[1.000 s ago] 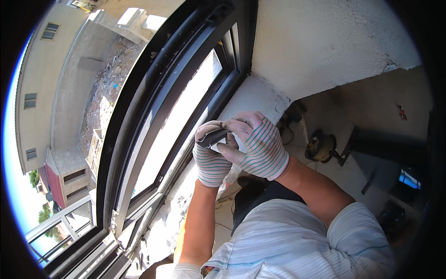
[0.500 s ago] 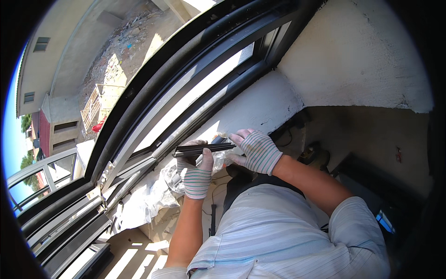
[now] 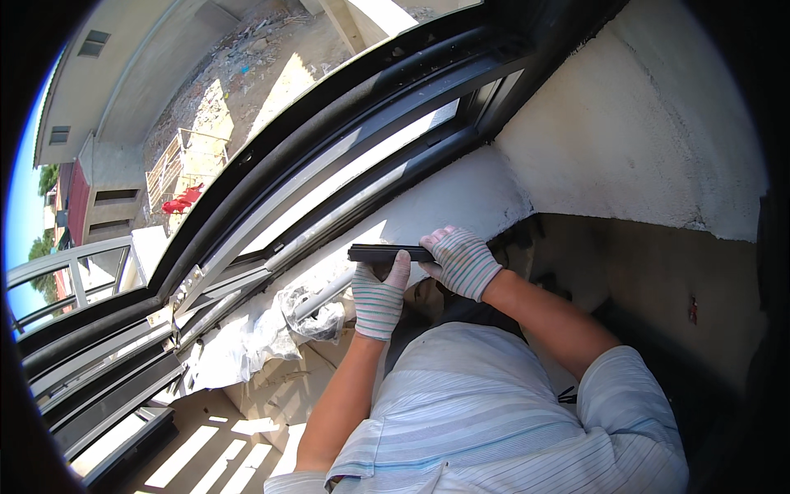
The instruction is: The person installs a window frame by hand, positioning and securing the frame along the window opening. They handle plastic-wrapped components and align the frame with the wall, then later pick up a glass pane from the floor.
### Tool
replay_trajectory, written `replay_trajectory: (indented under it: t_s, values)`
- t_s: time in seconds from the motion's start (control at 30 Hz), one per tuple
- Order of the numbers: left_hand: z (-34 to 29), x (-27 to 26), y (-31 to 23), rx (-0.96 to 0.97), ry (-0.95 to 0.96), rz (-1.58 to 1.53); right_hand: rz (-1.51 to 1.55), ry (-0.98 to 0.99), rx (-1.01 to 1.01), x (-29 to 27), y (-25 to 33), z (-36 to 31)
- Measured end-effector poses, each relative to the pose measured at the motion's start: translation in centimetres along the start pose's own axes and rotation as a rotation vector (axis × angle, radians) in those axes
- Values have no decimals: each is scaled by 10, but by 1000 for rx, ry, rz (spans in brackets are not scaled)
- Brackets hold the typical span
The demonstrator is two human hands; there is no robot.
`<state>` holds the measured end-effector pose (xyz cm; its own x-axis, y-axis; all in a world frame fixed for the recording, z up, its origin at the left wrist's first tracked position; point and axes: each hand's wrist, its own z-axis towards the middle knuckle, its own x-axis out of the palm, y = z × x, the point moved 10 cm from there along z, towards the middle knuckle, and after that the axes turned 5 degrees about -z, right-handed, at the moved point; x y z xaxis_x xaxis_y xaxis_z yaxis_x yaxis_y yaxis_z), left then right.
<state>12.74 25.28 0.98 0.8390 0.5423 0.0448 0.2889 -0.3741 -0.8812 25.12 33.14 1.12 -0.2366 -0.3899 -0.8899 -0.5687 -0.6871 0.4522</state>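
A short black window-profile strip (image 3: 385,253) lies nearly level in front of me, above the white sill. My left hand (image 3: 380,295), in a striped knit glove, grips it from below with the thumb pressed on its near side. At the strip's right end, my right hand (image 3: 462,262) in a matching glove has its fingers closed around the tip. The left fingers are partly hidden behind the strip.
A dark window frame (image 3: 337,123) with pale tracks curves along the left and far side. Crumpled clear plastic (image 3: 321,317) and white sheeting (image 3: 239,354) lie along the sill (image 3: 436,193). A rough white wall (image 3: 625,132) stands at the right.
The strip and my left hand have moved right. My right hand, earlier apart with looser fingers, has closed on the strip's right end. The view has shifted slightly.
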Motion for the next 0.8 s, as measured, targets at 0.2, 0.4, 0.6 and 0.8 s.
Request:
replay_trajectory:
  t_s: [0.2, 0.4, 0.6, 0.8]
  values:
    - [1, -12, 0, 184, 50, 123, 354, -71, 155, 1, -15, 6]
    - [-15, -52, 26, 19, -59, 107, 1041, -249, 579, 45, -60, -4]
    - [-38, -93, 53, -36, -158, 253, 1408, -234, 1115, 133, -119, -43]
    - [-44, -119, 53, 33, -224, 184, 1397, -210, 1373, 150, -135, -53]
